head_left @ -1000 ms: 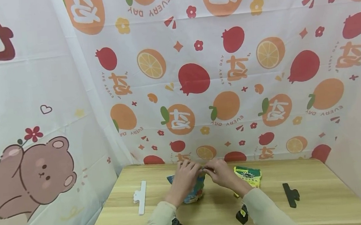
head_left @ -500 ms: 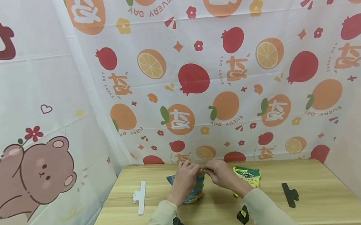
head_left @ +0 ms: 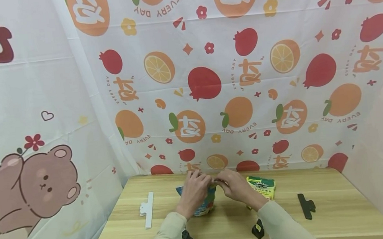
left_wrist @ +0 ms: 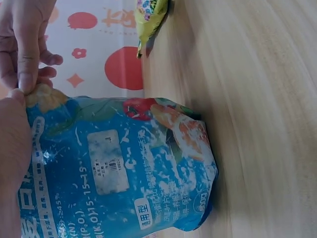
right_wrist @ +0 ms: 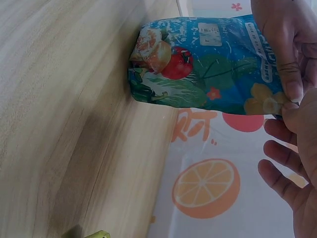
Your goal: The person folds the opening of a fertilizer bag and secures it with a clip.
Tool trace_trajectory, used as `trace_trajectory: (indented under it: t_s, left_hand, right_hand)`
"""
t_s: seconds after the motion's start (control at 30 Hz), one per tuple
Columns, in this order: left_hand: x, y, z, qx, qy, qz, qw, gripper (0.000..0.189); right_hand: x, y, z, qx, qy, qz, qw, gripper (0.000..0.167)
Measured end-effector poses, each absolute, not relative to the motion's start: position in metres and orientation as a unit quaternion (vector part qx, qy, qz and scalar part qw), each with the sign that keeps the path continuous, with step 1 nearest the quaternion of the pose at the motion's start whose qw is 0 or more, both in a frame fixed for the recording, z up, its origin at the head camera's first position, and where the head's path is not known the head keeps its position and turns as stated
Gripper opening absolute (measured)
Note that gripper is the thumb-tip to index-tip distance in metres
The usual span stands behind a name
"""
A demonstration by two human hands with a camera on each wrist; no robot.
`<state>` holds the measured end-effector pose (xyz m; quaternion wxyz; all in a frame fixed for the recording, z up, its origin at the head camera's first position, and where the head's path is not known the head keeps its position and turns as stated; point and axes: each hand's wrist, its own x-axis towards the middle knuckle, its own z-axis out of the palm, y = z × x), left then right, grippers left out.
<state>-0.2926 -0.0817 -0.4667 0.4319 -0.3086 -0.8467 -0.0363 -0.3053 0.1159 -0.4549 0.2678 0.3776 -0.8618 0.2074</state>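
A blue fertilizer bag (left_wrist: 106, 163), printed with fruit and vegetables, stands upright on the wooden table; most of it is hidden behind my left hand in the head view. My left hand (head_left: 195, 191) pinches its top edge. My right hand (head_left: 233, 184) pinches the same edge at the corner nearer to it. In the right wrist view, thumb and forefinger of the right hand (right_wrist: 304, 131) meet at that top corner (right_wrist: 267, 101), while the other fingers are spread off the bag.
A yellow and green bag (head_left: 263, 187) lies on the wooden table (head_left: 229, 227) behind my right forearm. To the left is a white clip (head_left: 147, 210), and to the right a black clip (head_left: 306, 205). A fruit-printed cloth (head_left: 208, 114) hangs along the table's back edge.
Both hands keep their pinch on the top of the fertilizer bag, with hardly any movement. The head view has shifted very slightly.
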Motion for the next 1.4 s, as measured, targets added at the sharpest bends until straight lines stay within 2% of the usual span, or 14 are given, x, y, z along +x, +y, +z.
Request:
trace_trajectory:
  t_s: [0.23, 0.43, 0.63, 0.77, 1.4]
  left_hand:
    - [-0.297, -0.089, -0.471, -0.310, -0.832, -0.047, 0.457, 0.017]
    - [-0.293, -0.092, -0.473, -0.318, -0.835, -0.059, 0.445, 0.014]
    - [-0.290, -0.098, -0.473, -0.313, -0.839, -0.066, 0.441, 0.014]
    - [-0.292, -0.101, -0.472, -0.312, -0.836, -0.067, 0.446, 0.009]
    - [-0.296, -0.105, -0.474, -0.316, -0.815, -0.075, 0.480, 0.014]
  right_hand:
    - [-0.306, 0.117, -0.457, 0.375, -0.861, 0.219, 0.263, 0.008]
    - [-0.305, 0.118, -0.457, 0.366, -0.869, 0.222, 0.247, 0.008]
    - [-0.304, 0.117, -0.455, 0.378, -0.863, 0.215, 0.258, 0.008]
    - [-0.303, 0.118, -0.453, 0.382, -0.860, 0.217, 0.260, 0.008]
    - [-0.303, 0.121, -0.455, 0.369, -0.867, 0.213, 0.256, 0.007]
